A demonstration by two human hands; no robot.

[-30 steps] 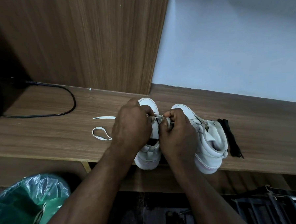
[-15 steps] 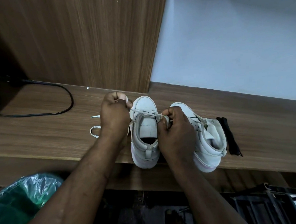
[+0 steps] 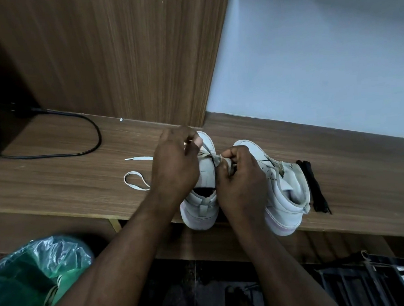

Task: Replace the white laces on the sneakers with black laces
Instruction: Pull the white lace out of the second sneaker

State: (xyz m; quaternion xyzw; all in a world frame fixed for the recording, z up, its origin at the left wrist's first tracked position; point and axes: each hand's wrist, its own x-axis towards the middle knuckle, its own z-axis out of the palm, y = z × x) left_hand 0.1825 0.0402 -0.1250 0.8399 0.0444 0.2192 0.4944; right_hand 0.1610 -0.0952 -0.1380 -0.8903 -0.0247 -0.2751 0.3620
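Two white high-top sneakers stand side by side on the wooden shelf (image 3: pixel 57 183), toes pointing away from me. My left hand (image 3: pixel 176 168) is over the left sneaker (image 3: pixel 205 194) and pinches its white lace (image 3: pixel 205 153) near the toe. My right hand (image 3: pixel 240 181) pinches the same lace at the sneaker's right edge, covering part of the right sneaker (image 3: pixel 285 195). The lace's loose end (image 3: pixel 137 179) lies looped on the shelf to the left. A bundle of black laces (image 3: pixel 312 186) lies just right of the right sneaker.
A black cable (image 3: pixel 87 135) curves across the shelf's left part from a dark device. A wooden panel (image 3: pixel 121 58) and a pale wall (image 3: pixel 319 53) rise behind. A green plastic bag (image 3: pixel 27 279) sits below left, a dark metal rack (image 3: pixel 367 282) below right.
My left hand has moved back to the right over the left sneaker's toe, still pinching the white lace. My right hand has kept its grip at the sneaker's right edge.
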